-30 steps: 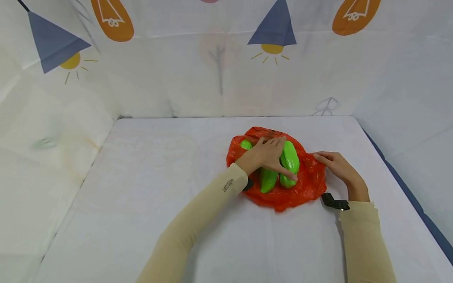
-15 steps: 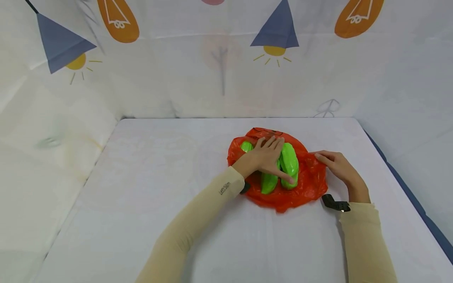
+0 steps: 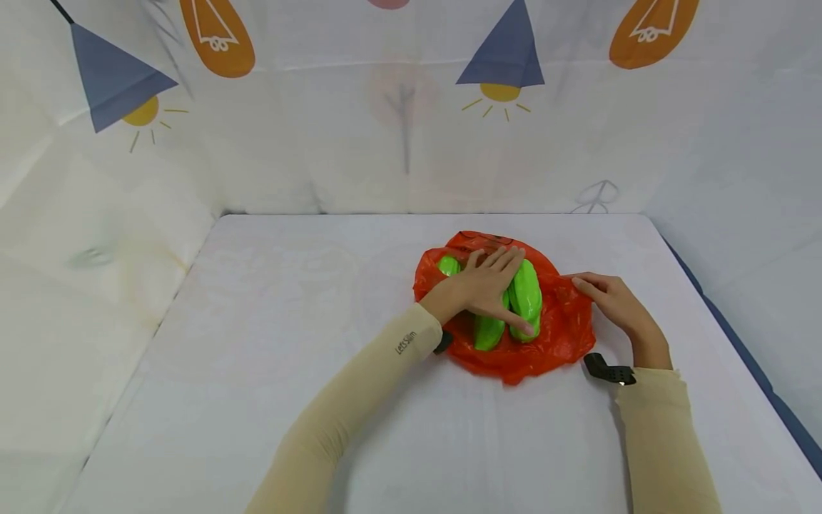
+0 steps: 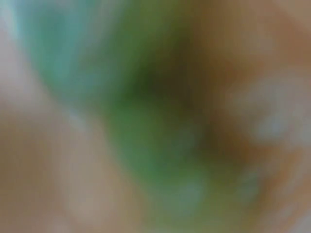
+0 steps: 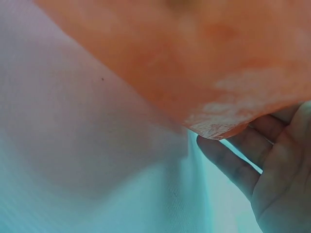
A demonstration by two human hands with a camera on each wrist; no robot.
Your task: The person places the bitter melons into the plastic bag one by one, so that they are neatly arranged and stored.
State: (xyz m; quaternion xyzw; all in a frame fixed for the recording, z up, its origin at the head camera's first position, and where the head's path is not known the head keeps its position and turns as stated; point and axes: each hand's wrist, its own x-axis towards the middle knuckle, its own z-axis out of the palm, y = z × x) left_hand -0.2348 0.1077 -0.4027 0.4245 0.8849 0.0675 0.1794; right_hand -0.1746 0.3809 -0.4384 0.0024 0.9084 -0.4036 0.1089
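A crinkled red plastic bag (image 3: 565,332) lies spread on the white table, right of its middle in the head view. Several glossy bright-green, elongated objects (image 3: 526,291) lie on it, like vegetables or fruit of a kind I cannot tell. My left hand (image 3: 481,289) rests over them with fingers spread, covering part of them. In the left wrist view the green surface (image 4: 150,160) is badly blurred. At the bag's right edge, my right hand (image 3: 613,303) pinches the plastic between thumb and fingers. The right wrist view has the orange-looking bag (image 5: 209,63) meeting the right hand (image 5: 277,165).
The white table (image 3: 289,285) stretches left and in front of the bag. Behind it hangs a pale cloth wall (image 3: 321,143) with printed lamps. A dark blue strip (image 3: 738,343) runs along the right side.
My left hand shifts very slightly over the green objects. The right hand keeps its place at the bag's edge, and the head view tilts a little.
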